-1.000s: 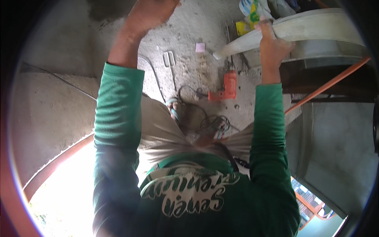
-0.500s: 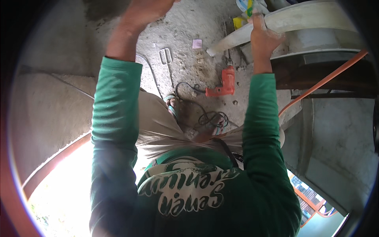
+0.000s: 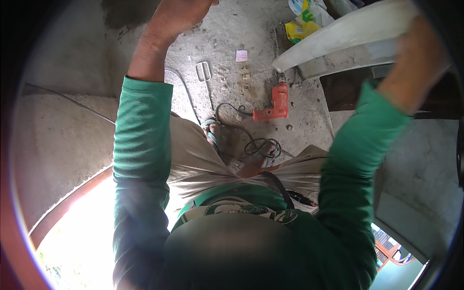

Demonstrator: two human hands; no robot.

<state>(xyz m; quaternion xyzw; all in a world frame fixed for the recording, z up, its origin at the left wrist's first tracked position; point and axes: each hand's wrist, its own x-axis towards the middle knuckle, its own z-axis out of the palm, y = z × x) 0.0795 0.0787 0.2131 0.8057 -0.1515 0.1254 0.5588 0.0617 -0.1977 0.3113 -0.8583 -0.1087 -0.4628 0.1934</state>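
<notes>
My left hand [image 3: 179, 18] is raised at the top edge; most of its fingers are out of the picture, so what it holds, if anything, is hidden. At the upper right my right hand [image 3: 421, 60] is smeared by motion, its fingers unreadable. It is nearest a long, pale, curved strip [image 3: 348, 36], and I cannot tell whether it touches it. A red power drill [image 3: 277, 104] lies on the concrete floor between my arms. To the drill's left is a mixing paddle [image 3: 203, 72] with a looped metal head.
A black cord [image 3: 261, 145] lies coiled near my sandalled feet. A yellow, green and white bag [image 3: 307, 24] rests beyond the pale strip. A small pink paper [image 3: 241, 55] is on the floor. Bare concrete wall [image 3: 67, 130] stands at the left.
My right hand has swung right, away from the bag. The pale strip's near end has shifted right. An orange bar at the right is no longer seen. My left hand has barely moved.
</notes>
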